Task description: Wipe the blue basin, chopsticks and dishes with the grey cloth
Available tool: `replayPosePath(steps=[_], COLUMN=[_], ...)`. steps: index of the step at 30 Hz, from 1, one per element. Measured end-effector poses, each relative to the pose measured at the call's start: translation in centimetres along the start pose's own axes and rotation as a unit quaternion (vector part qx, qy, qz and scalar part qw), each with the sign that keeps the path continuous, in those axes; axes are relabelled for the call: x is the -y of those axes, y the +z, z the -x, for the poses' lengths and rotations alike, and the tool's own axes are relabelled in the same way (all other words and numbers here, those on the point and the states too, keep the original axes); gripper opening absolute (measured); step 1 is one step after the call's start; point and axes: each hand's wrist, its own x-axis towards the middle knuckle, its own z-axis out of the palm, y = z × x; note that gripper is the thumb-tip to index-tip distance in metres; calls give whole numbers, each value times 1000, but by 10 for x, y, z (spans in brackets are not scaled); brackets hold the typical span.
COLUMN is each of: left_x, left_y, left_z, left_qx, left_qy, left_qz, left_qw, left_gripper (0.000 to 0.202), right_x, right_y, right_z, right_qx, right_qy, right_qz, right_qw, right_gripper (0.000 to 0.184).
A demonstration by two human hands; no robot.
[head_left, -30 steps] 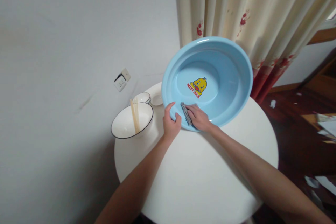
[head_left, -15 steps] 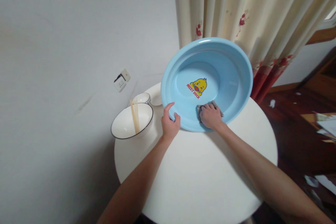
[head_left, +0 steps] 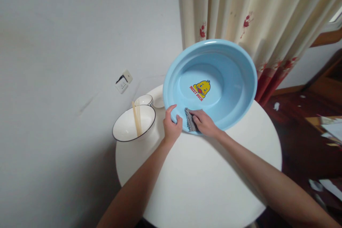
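Observation:
A light blue plastic basin [head_left: 235,78] with a yellow duck print on its bottom is tilted up, its open side facing me. My left hand [head_left: 172,125] grips the basin's rim at the lower left, fingers curled over the edge. Inside, my right hand [head_left: 205,123] presses a grey cloth [head_left: 191,120] against the near wall, close to my left hand. Part of the cloth is hidden beneath my right fingers.
The round white table [head_left: 205,181] lies beneath. At its left edge stand a large white bowl [head_left: 124,126] with several chopsticks [head_left: 137,119], a smaller bowl [head_left: 143,99] and a white dish [head_left: 159,102]. A wall is at left, a curtain [head_left: 229,3] behind.
My right hand has slid the cloth leftward along the basin's near inner wall, toward my left hand. My left hand and the basin have stayed nearly in place.

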Motion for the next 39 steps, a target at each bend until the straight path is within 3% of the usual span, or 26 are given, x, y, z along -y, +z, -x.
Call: replayPosePath(steps=[5,19,26,32,39], left_x=[3,2,-2,-4,1], left_y=[1,-2,-8,-10,-6], left_z=[0,-3,-13,-10,-5], left_qx=[-6,0,-2,-13,41], left_qy=[5,6,4,-10,-7], left_qz=[5,3,-24,-9,36], left_qw=[1000,1000,1000,1000,998], left_gripper=[42,44,45,48,60], right_x=[7,1,-20,-20,-17], right_y=[7,5,-8,-3,4], right_z=[5,1,3,5,1], right_qx=[-31,4,7,-26,-50], right_qy=[-5,40,151,137,153], right_qz=[34,132,253,273,259], right_qw=[999,990,956,952,952], right_gripper=[47,47,38,35,36])
